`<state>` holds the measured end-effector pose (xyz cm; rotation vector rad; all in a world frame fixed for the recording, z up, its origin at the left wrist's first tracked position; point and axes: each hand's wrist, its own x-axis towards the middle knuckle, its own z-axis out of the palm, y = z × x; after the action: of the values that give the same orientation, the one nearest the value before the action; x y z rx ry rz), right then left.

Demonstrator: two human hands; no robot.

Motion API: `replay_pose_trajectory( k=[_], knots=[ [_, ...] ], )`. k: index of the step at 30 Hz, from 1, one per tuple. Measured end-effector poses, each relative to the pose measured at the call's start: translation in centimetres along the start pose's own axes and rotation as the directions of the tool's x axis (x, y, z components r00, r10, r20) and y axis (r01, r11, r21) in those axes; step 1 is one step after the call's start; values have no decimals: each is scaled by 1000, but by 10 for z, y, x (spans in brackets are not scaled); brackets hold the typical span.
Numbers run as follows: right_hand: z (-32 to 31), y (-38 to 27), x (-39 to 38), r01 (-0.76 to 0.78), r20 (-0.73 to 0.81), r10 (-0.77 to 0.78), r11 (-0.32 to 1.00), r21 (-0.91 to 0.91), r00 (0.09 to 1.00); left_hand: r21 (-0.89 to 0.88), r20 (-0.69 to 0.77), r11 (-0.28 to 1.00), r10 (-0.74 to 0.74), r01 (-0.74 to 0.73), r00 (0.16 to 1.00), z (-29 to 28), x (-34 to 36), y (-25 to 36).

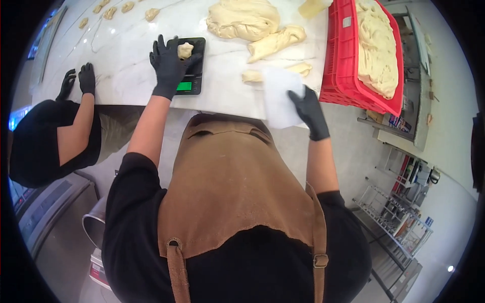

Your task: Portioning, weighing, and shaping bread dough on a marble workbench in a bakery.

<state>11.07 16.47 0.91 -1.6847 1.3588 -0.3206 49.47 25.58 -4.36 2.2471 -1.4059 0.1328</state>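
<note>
My left hand [169, 65], in a black glove, rests on a small black digital scale [194, 81] and touches a small lump of dough [185, 50] lying on it. My right hand [309, 111], also gloved, holds a white flat scraper [279, 96] near the counter's front edge. Just past the scraper lies a cut strip of dough [255, 76]. A longer dough piece [277, 41] and a big dough mass [243, 19] lie further back on the white marble counter [126, 60].
A red plastic crate [343, 65] filled with dough stands at the right of the counter. Several small dough pieces [118, 10] lie at the far left. Another person's gloved hands [78, 80] rest on the counter's left edge. Wire racks [399, 217] stand on the floor at right.
</note>
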Motion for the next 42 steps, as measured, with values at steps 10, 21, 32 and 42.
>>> replay_pose_trajectory(
  k=[10, 21, 32, 42],
  knots=[
    [-28, -12, 16, 134, -183, -131, 991, 2, 974, -403, 386, 866, 454, -296, 803, 79, -72, 132],
    [32, -70, 91, 500, 57, -505, 824, -266, 861, -506, 175, 792, 482, -341, 859, 86, -136, 129],
    [90, -64, 102, 569, 164, -549, 747, -343, 820, -424, 184, 868, 360, -257, 914, 67, -156, 130],
    [85, -69, 99, 582, 149, -565, 756, -299, 811, -511, -48, 790, 366, -337, 929, 95, -168, 117]
  ],
)
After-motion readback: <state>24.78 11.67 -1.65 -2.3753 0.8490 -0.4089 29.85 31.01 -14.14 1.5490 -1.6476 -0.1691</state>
